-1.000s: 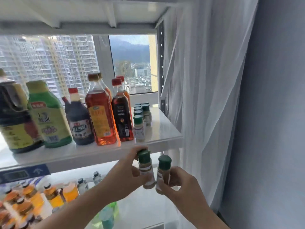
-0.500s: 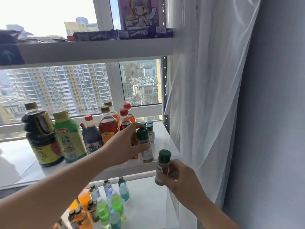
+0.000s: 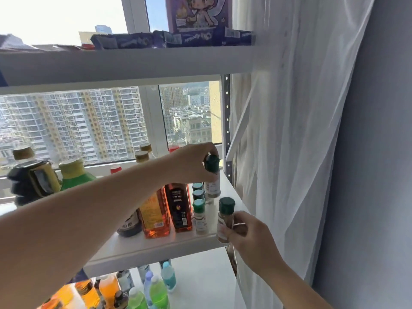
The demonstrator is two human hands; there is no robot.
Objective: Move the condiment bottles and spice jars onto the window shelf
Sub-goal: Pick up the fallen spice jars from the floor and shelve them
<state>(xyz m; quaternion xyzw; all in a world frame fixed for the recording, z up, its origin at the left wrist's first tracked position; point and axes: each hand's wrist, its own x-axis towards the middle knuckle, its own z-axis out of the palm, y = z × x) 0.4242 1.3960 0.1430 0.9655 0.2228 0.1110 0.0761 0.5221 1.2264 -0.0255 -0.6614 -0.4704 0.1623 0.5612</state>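
— What colour were your caps?
— Dark green on both my left jar [image 3: 213, 186] and my right jar [image 3: 224, 217]; the right one showed brown spice behind a white label.
— And the bottles?
— The oil bottle [image 3: 156, 217] was amber with a yellow label, and the sauce bottle [image 3: 180, 210] was dark with a black one. I saw a green jug [image 3: 75, 177] capped yellow.
— Around them?
— White shelf [image 3: 156, 248], sheer white curtain [image 3: 289, 130], grey-blue wall [image 3: 379, 152], purple cartoon box [image 3: 198, 14].

On the shelf [image 3: 145, 247], spice jars [image 3: 199, 216] stand right of bottles [image 3: 156, 216].
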